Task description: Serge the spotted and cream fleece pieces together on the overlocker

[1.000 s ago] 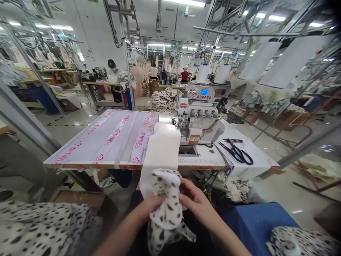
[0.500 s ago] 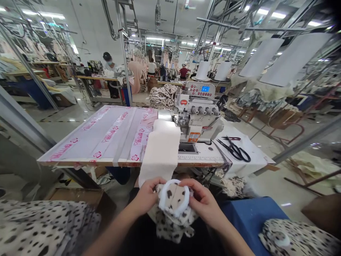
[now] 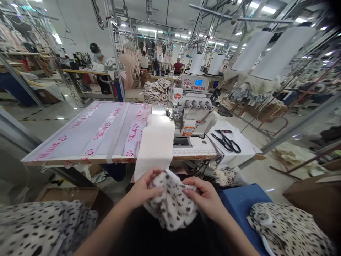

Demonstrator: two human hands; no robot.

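Observation:
My left hand [image 3: 142,190] and my right hand [image 3: 205,199] both pinch a small piece of white fleece with black spots [image 3: 172,204], held over my lap just in front of the table edge. A wide white fabric strip [image 3: 156,145] hangs from the sewing machine [image 3: 190,108] down over the table's front edge, right behind my hands. The machine stands at the middle of the table [image 3: 80,138], an arm's length ahead.
Black scissors [image 3: 226,142] lie right of the machine. Spotted fabric is piled at lower left [image 3: 39,227] and on a blue bin at lower right [image 3: 287,231]. Another spotted heap [image 3: 156,91] sits behind the table. Other people work at far benches.
The spotted piece was turned in my hands: a white-edged round opening faced me half a second ago, now the spotted side lies bunched between my fingers. My view dropped slightly.

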